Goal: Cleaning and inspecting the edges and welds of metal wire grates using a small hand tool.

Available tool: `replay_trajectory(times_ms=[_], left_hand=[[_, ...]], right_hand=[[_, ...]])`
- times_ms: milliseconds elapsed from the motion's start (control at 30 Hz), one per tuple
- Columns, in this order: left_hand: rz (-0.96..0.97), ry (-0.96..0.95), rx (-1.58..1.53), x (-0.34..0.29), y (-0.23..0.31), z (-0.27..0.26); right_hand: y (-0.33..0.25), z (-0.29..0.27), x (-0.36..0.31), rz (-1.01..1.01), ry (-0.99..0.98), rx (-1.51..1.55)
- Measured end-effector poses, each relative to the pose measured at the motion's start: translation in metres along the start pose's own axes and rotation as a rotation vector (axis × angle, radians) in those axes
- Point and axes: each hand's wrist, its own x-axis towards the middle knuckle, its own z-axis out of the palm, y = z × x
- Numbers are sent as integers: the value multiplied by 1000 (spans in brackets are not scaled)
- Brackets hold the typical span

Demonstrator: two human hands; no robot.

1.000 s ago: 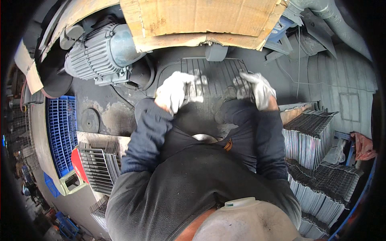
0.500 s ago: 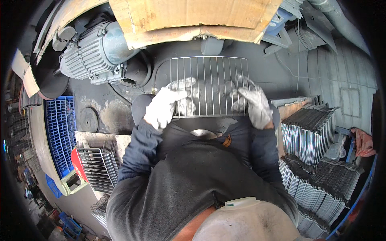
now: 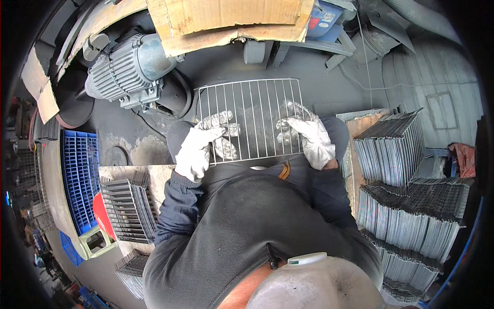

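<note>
Wire rack brought face-up between both hands

The wire rack [image 3: 250, 119] is held in front of the lap, its grid shown broadly toward the head. In the view of a second ago it is seen dark and foreshortened, low between the gloves; half a second on it is already raised. Now it is set a little askew, its left side lower in view.

The left hand [image 3: 198, 148] is closed on the left side edge, thumb in front, fingers curled behind the wires. The right hand [image 3: 312, 136] is closed likewise on the right edge. Both grips are gloved.

More racks are stacked at right [image 3: 393, 149], and a smaller stack [image 3: 128, 211] is placed at left. By judgement, handling is under way: the rack is well supported and neither edge is yet released.
</note>
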Motion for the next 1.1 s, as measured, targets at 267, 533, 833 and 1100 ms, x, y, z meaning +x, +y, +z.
replay_trajectory(times_ms=[267,533,833,1100], left_hand=[[58,-94,-395,-7,-43,-21],[-179,-23,134,-3,14,34],[832,-200,1395,-10,73,90],[234,304,13,14,10,68]], right_hand=[[10,-20,-15,127,3,234],[-4,-9,-41,-268,317,-270],[-28,14,-36,-484,-153,-702],[9,33,3,-668,212,398]])
